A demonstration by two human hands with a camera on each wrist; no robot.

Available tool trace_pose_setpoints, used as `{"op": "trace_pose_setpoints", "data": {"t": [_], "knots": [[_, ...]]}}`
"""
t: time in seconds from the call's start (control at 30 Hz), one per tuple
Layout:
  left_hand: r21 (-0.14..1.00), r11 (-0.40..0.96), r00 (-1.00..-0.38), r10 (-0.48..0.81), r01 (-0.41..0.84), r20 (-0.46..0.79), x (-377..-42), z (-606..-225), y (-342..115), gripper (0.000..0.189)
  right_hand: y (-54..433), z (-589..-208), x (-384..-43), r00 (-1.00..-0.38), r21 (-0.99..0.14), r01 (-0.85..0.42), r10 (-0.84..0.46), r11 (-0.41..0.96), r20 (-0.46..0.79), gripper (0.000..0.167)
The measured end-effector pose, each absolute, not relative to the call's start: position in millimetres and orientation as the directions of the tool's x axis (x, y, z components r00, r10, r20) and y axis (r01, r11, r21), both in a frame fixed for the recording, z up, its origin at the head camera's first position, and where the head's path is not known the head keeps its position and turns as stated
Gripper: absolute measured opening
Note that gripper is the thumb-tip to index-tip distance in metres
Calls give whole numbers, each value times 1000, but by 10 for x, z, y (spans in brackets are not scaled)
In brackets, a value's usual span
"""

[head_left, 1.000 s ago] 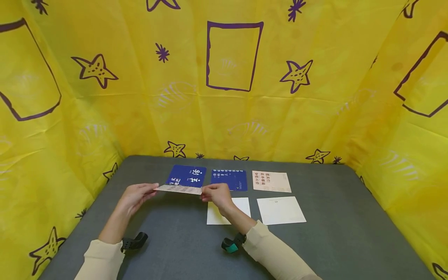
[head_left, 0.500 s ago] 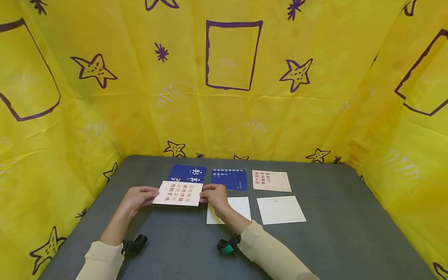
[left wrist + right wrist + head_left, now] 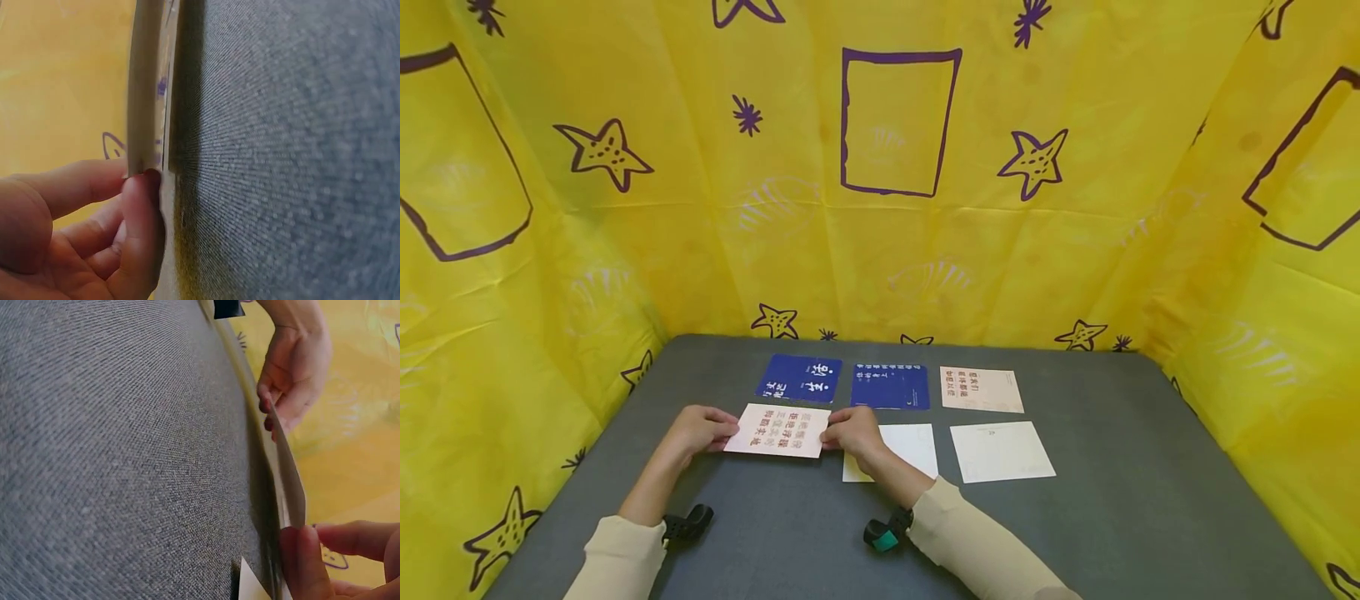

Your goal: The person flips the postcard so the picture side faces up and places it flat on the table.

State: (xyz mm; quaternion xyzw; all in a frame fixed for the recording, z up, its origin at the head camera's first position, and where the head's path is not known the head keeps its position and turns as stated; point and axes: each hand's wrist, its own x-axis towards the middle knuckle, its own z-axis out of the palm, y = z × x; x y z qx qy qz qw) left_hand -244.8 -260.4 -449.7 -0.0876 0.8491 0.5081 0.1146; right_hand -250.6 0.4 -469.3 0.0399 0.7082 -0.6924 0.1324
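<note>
A pale pink card [image 3: 777,431] printed with columns of reddish characters is held level, close over the grey table. My left hand [image 3: 703,430] pinches its left edge between thumb and fingers. At the opposite edge, my right hand [image 3: 853,433] pinches the same card. In the right wrist view the card [image 3: 289,472] shows nearly edge-on, slightly bowed, and spans both hands. A white card [image 3: 917,446] lies partly hidden beneath my right hand and wrist. Just behind the held card lies a blue card [image 3: 801,377] with white characters.
Another blue card [image 3: 891,387] and a pinkish printed card [image 3: 982,389] continue the back row. A second white card [image 3: 1002,451] lies at the front right. Yellow patterned cloth [image 3: 880,250] walls in the grey table [image 3: 1120,517] at the back and sides.
The card was tilted nearly edge-on to the head view, then turned its printed face up. Both hands have lowered it toward the table and closer to me, uncovering more of the left blue card.
</note>
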Motion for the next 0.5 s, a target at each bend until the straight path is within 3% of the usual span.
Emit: {"op": "trace_pose_setpoints", "data": {"t": [0.27, 0.5], "knots": [[798, 524, -944, -38, -298, -328, -2410, -4503, -2625, 26, 66, -4678, -2517, -931, -959, 262, -233, 107, -280, 32], [796, 550, -965, -82, -253, -251, -2362, -4403, -2491, 29, 341, -4524, -2572, -914, -950, 155, -325, 269, -241, 31]]}}
